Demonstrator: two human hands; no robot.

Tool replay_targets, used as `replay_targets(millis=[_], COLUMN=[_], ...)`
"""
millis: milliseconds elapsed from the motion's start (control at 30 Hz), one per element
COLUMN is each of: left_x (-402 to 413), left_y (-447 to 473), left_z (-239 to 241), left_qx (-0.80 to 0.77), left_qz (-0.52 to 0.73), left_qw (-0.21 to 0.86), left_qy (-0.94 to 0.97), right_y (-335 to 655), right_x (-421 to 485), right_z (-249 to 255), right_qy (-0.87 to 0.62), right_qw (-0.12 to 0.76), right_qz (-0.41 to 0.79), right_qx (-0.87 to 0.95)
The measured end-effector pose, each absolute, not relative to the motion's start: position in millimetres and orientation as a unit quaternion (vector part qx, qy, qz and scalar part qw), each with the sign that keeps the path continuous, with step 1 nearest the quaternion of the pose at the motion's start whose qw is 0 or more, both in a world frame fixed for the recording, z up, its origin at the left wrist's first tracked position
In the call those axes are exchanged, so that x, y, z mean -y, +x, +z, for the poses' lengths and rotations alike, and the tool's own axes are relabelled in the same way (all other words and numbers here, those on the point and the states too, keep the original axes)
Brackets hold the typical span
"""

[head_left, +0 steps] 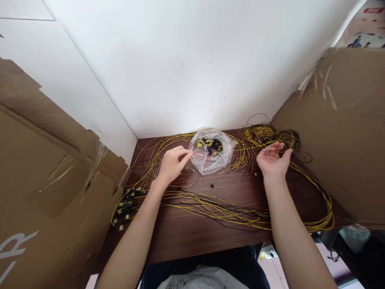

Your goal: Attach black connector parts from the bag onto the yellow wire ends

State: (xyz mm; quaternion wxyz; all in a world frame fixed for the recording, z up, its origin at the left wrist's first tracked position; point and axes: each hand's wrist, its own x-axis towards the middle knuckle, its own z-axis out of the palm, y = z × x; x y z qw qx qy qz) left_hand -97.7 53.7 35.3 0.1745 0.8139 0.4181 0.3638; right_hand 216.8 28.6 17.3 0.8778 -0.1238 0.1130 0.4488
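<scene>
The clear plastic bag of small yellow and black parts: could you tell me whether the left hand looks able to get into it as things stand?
Probably yes. The left hand is right beside the plastic bag, fingertips at its edge, pinching a thin dark wire. Nothing lies between them, though those fingers are occupied.

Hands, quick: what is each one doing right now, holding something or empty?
Left hand: closed in a pinch on a thin dark wire by the plastic bag.
Right hand: open, fingers loosely curled, holding nothing, beside the wire tangle.

A dark wooden table (192,237) carries a clear plastic bag (212,154); yellow wires (216,208) loop around the bag, a small black piece (212,186) just before it.
</scene>
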Motion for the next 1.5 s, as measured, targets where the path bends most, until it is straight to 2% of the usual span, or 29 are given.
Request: replay_targets(millis=[167,400,567,667,767,900,967,1133,1200,1300,1433,1500], left_x=[-51.7,-52.0,-53.3,-52.9,-52.0,-51.1,-51.3,-52.3,-51.7,-49.5,-46.2,-44.9], left_y=[-95.5,-96.6,-97.5,-96.9,-95.6,-94.1,-93.7,-93.7,-92.9,-89.7,-83.7,-81.8], left_z=[32.4,31.0,29.1,27.8,27.0,26.4,26.1,24.4,23.8,23.7,25.7,27.5], left_qx=[-0.414,-0.423,-0.412,-0.403,-0.393,-0.381,-0.377,-0.374,-0.375,-0.371,-0.35,-0.338], left_qz=[0.325,0.301,0.29,0.286,0.291,0.298,0.301,0.305,0.307,0.308,0.318,0.341], left_qw=[0.173,0.146,0.143,0.139,0.127,0.101,0.092,0.072,0.059,0.031,-0.05,-0.094], left_qy=[0.832,0.842,0.852,0.858,0.863,0.869,0.871,0.873,0.873,0.875,0.88,0.872], right_y=[212.3,204.6,204.9,206.0,195.9,176.2,174.1,187.7,187.7,175.0,152.7,147.9], right_x=[-26.9,-29.0,-33.4,-33.7,-29.2,-21.6,-21.3,-28.9,-29.8,-27.5,-25.8,-26.7], right_z=[19.3,17.7,9.4,5.3,8.0,16.2,17.0,12.2,12.4,13.1,4.3,-2.6], right_qy=[-0.269,-0.435,-0.558,-0.647,-0.736,-0.735,-0.713,-0.582,-0.56,-0.57,-0.587,-0.604], right_qw=[0.875,0.844,0.818,0.745,0.618,0.496,0.496,0.68,0.7,0.624,0.406,0.326], right_qz=[0.392,0.311,0.097,0.0,-0.081,-0.169,-0.165,-0.067,-0.066,-0.053,0.021,0.029], right_qx=[-0.09,0.04,0.099,0.163,0.265,0.431,0.467,0.44,0.438,0.532,0.7,0.727])
